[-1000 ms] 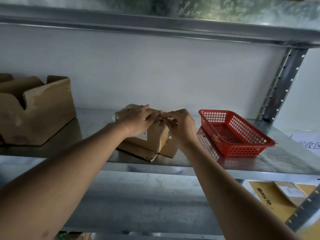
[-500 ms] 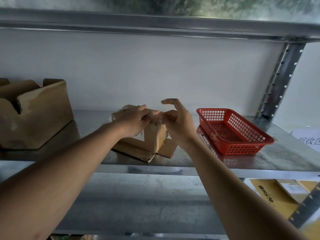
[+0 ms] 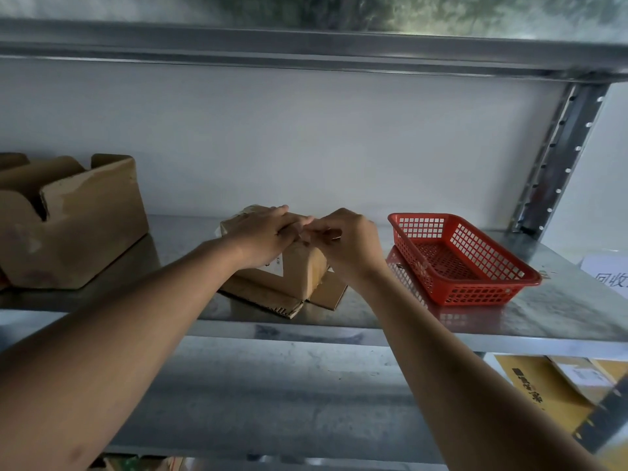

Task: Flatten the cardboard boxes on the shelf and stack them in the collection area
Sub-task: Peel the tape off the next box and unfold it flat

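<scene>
— Where is the small cardboard box [image 3: 299,270]?
— On the metal shelf [image 3: 390,321], just left of the red basket [image 3: 455,263].
— The hands?
— Left hand [image 3: 263,237] rests flat on its top; right hand [image 3: 346,243] has fingers curled at the top edge, pinching there.
— Left of the basket, farther?
— A larger open cardboard box [image 3: 71,222].

Brown cardboard boxes [image 3: 292,277]; red lattice-patterned basket [image 3: 465,263].
</scene>
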Tool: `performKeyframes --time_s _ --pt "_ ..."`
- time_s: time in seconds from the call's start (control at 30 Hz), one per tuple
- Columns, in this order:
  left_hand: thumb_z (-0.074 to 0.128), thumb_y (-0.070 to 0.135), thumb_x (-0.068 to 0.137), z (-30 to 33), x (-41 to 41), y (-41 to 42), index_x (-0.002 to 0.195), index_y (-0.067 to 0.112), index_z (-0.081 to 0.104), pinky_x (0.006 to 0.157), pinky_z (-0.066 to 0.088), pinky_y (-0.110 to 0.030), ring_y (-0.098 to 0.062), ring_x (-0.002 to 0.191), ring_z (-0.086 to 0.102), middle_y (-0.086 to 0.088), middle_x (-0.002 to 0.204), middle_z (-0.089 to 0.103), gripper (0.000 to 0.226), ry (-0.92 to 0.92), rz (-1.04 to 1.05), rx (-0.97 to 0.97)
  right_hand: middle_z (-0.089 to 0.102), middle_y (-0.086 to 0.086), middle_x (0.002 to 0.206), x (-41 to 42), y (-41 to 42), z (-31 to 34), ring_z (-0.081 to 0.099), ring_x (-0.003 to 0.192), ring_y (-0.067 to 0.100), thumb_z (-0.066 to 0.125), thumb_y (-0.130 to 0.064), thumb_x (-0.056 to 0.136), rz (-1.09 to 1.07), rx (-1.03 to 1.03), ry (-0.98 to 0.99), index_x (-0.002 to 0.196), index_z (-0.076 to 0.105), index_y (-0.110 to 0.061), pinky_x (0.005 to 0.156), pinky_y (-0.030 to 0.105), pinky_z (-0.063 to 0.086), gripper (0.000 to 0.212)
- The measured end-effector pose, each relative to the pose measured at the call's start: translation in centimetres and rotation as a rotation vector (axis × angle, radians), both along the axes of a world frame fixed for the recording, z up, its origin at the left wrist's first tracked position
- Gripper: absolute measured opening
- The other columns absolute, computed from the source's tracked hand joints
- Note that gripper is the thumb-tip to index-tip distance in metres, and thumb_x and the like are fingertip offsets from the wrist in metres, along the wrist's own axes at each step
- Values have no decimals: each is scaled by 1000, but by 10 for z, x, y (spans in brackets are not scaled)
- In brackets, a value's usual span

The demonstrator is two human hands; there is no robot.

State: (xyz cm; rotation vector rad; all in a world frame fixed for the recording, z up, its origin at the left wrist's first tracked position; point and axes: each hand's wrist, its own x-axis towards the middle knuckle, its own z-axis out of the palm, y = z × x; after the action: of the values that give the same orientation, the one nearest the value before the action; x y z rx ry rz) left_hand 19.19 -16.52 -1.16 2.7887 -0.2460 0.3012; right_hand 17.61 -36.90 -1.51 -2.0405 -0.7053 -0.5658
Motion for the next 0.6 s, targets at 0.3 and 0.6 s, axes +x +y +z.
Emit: performKeyframes --time_s 0.3,0.6 --pt "10 82 87 1 -3 0 144 66 38 120 22 -47 -26 155 23 7 170 23 65 14 7 8 73 -4 71 1 -2 -2 68 65 15 76 -25 90 74 82 141 97 67 -27 59 33 53 12" --pt "18 65 104 6 -7 -3 145 66 39 119 22 -45 -27 156 22 4 171 20 45 58 3 -12 62 -1 61 -1 6 -6 54 54 16 65 -18 98 -79 -118 -174 75 73 -13 56 36 42 25"
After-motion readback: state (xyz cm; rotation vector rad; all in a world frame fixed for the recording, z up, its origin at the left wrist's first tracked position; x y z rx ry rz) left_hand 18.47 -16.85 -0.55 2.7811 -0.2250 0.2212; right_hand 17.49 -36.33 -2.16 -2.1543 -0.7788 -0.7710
